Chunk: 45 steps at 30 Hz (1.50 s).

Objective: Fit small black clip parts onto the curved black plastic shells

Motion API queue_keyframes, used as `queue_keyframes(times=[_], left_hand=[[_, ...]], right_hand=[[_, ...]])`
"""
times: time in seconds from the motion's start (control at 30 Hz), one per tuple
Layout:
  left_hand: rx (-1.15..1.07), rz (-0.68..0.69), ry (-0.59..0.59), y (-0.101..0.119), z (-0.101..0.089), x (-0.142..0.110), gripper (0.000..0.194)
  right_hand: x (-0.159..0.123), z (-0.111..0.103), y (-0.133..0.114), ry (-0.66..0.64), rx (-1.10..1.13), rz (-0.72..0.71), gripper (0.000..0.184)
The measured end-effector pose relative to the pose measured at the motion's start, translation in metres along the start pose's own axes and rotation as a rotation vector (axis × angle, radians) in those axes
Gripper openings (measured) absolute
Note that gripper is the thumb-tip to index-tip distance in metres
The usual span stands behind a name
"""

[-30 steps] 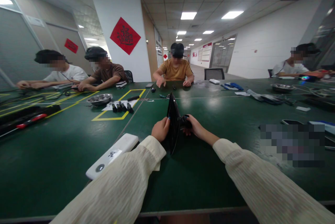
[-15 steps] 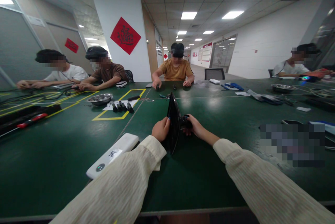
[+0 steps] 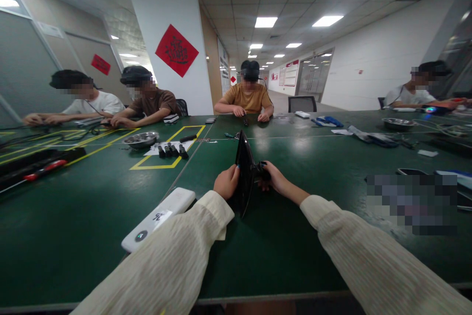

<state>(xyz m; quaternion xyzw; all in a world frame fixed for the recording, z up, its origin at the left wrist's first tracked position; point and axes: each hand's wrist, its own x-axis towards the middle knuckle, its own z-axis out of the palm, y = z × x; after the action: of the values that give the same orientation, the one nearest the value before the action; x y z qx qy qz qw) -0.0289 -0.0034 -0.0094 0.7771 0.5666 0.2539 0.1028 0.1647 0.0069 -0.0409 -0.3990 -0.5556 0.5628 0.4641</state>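
Observation:
A flat black panel [image 3: 244, 167] stands on edge on the green table [image 3: 295, 197], seen edge-on in the middle of the view. My left hand [image 3: 226, 182] is curled against its left face, fingers closed on it. On its right side, my right hand [image 3: 275, 181] grips a small black part [image 3: 262, 171] attached to the panel. Both of my arms wear cream ribbed sleeves.
A white power bank [image 3: 159, 217] lies left of my left arm. Several small black parts [image 3: 171, 150] and a metal bowl [image 3: 140, 139] sit in a yellow-taped square. A red-handled tool [image 3: 43, 168] lies far left. Other people sit around the table; blurred items lie right.
My hands and the panel have stayed put. The person in the yellow shirt across the table has shifted their hands.

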Motion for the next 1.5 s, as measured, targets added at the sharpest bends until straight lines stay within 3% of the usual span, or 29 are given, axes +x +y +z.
queue_keyframes(times=[1.5], left_hand=[[-0.040, -0.016, -0.021, 0.0042, -0.0042, -0.0029, 0.038]], right_hand=[[0.0014, -0.0038, 0.0043, -0.027, -0.002, -0.011, 0.018]])
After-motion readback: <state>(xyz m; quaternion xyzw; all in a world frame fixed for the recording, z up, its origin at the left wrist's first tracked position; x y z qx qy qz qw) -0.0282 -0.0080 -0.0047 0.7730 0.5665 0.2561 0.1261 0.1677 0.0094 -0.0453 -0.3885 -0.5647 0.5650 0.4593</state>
